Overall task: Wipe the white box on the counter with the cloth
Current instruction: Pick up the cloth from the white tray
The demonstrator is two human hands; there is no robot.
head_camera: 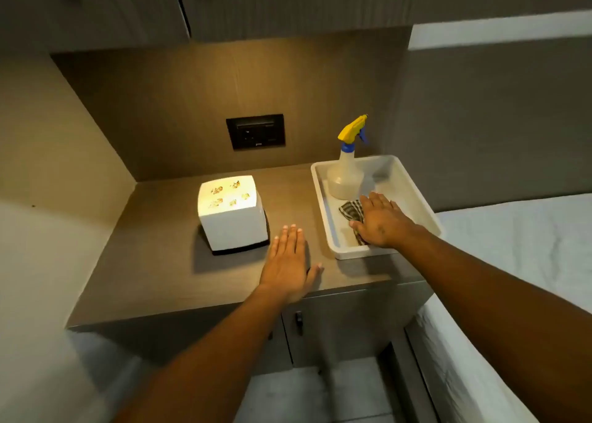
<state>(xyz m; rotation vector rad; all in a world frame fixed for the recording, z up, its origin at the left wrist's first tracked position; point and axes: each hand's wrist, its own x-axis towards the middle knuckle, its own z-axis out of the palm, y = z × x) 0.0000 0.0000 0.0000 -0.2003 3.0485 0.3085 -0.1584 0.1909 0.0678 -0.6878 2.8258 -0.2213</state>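
The white box (232, 216) stands on the brown counter (153, 262), with yellowish marks on its top and a dark base. My left hand (288, 259) lies flat on the counter just right of the box, fingers together, holding nothing. A dark striped cloth (351, 212) lies in a white tray (323, 217) at the counter's right end. My right hand (382, 219) rests palm down on the cloth and covers most of it, fingers extended, thumb at the cloth's near edge.
A spray bottle (347, 173) with a yellow and blue trigger head stands in the far part of the tray. A black wall socket panel (255, 131) sits on the back wall. A white bed (512, 262) is to the right. Cabinet doors with a dark handle (299, 321) are below.
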